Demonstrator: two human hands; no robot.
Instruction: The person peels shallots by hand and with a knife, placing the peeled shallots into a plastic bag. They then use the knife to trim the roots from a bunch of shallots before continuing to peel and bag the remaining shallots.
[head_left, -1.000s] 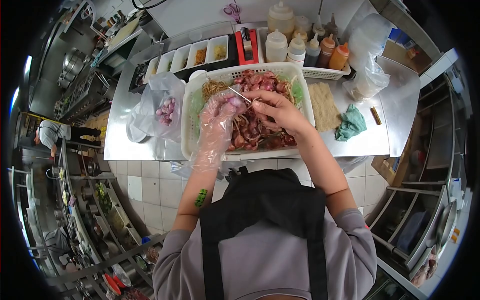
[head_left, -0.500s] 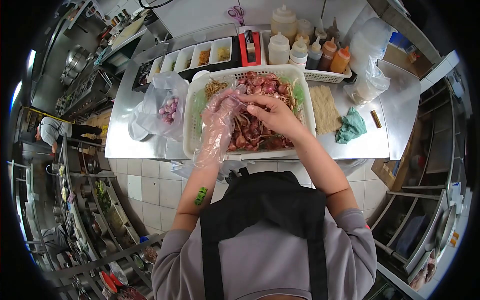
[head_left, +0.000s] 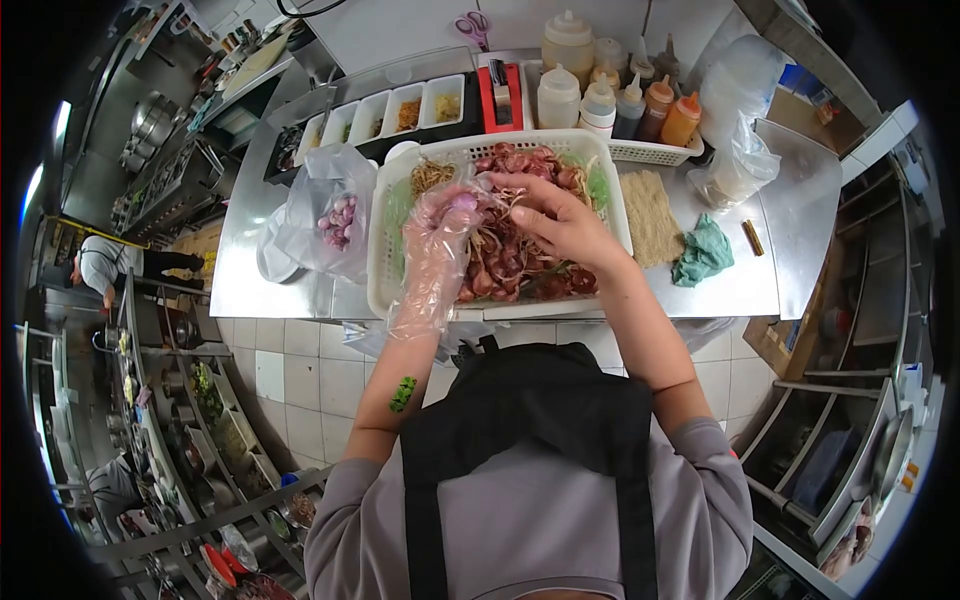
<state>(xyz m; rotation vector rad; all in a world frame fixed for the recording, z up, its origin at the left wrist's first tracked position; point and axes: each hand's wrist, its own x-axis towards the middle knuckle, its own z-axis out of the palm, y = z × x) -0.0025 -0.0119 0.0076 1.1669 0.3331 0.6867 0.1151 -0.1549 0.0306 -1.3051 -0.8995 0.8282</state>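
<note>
My left hand (head_left: 440,215), in a loose clear plastic glove, is closed around a purple shallot (head_left: 466,202) over the white plastic basket (head_left: 376,265). Just to the right, my bare right hand (head_left: 560,222) has its thumb and fingers curled together, with thin brown strands showing beside the fingertips; what they pinch, if anything, I cannot tell. Below both hands the basket is filled with unpeeled red shallots (head_left: 497,268) with dry stems. A small heap of dry brown roots and trimmings (head_left: 432,176) lies in its far left corner.
Left of the basket stands a plastic bag (head_left: 300,235) holding peeled shallots (head_left: 338,222). Behind are white condiment trays (head_left: 405,112), a red-framed tool (head_left: 500,95) and squeeze bottles (head_left: 558,98). A brown mat (head_left: 650,218) and green cloth (head_left: 703,250) lie to the right.
My right hand has shifted slightly right, away from my left hand. The shallot in my gloved left hand now shows more clearly.
</note>
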